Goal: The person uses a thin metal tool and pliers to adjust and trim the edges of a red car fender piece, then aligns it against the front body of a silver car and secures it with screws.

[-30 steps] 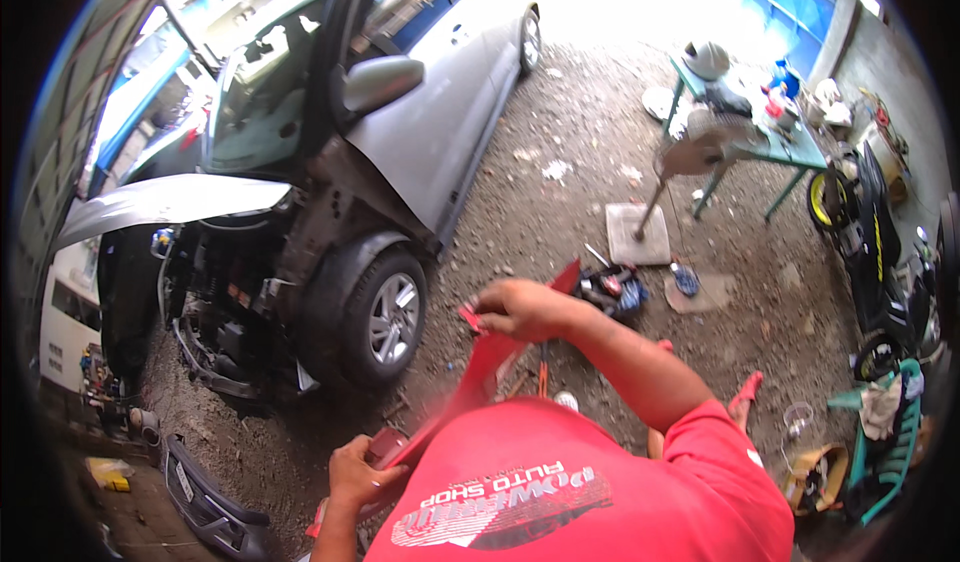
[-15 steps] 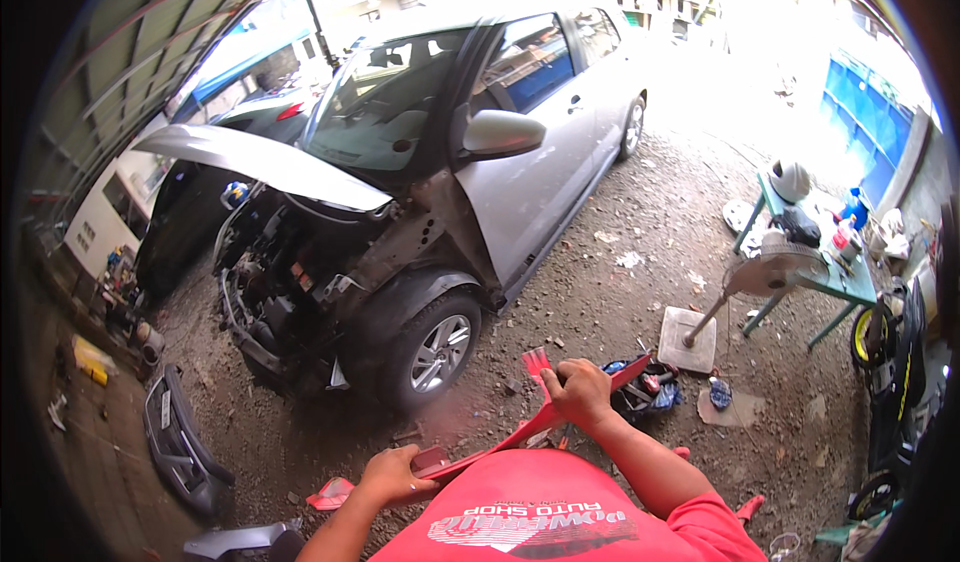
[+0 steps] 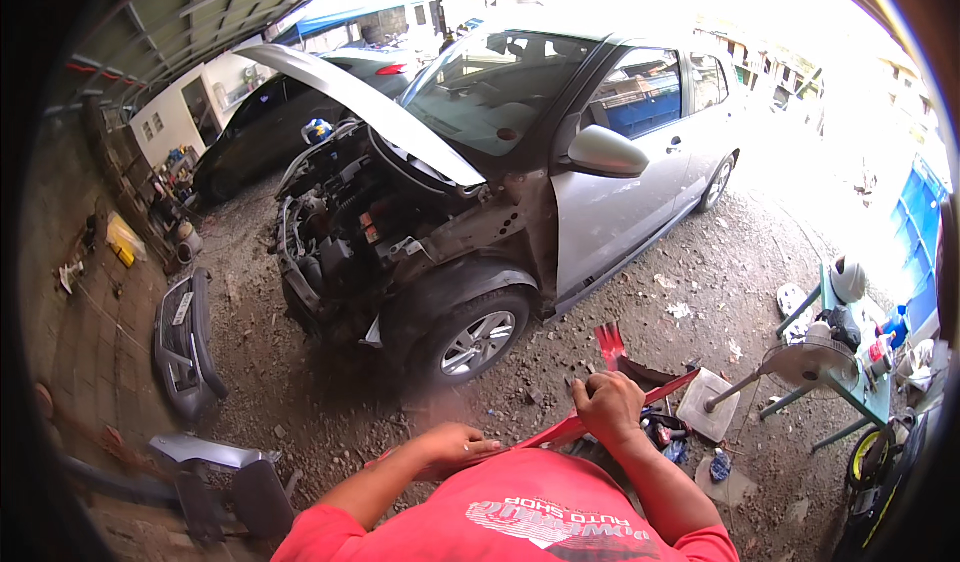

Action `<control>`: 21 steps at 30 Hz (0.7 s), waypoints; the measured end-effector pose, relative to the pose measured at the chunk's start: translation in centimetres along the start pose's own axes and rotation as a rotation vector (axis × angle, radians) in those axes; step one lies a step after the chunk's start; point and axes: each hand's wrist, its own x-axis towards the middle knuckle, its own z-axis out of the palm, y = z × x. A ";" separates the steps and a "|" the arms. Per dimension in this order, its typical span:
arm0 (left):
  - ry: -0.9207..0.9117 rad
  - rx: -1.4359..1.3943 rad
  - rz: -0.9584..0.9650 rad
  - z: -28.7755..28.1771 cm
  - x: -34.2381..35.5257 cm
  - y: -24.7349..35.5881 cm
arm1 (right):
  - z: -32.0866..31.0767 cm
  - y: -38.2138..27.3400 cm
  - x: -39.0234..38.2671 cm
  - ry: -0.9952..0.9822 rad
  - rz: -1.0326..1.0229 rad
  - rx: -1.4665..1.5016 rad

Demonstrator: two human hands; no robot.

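Observation:
I hold a long, thin red body panel across my front with both hands. My left hand grips its near left end, just above my red shirt. My right hand is closed on its middle, where a red tab sticks up. Ahead stands a silver car with its hood raised, its front bumper and fender off, and the engine bay and front wheel exposed.
A grey bumper and another grey panel lie on the gravel at left. A dark car is parked behind. At right are a green table with bottles and a helmet, a standing fan, and tools on the ground.
My view has swung up and left, bringing the whole car front into sight. Both hands have stayed on the red panel, which now lies lower and flatter before me.

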 end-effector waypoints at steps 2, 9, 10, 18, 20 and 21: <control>0.006 -0.068 0.080 0.8 0.9 2.1 | 0.6 0.2 -0.1 -0.009 -0.011 0.000; -0.158 -0.569 0.196 2.1 4.0 5.0 | 2.3 0.9 -0.3 -0.002 -0.068 0.008; -0.125 -0.577 0.276 2.5 4.1 4.9 | 2.0 0.9 -0.1 -0.014 -0.056 0.003; 0.236 -0.542 0.168 6.5 4.3 6.3 | 2.4 2.2 0.5 0.003 -0.147 0.104; 0.250 -0.566 0.226 7.2 4.7 6.4 | 2.3 2.3 0.1 0.004 -0.165 0.173; 0.187 -0.402 0.119 6.6 3.9 7.3 | 2.4 2.4 -0.2 -0.011 -0.171 0.143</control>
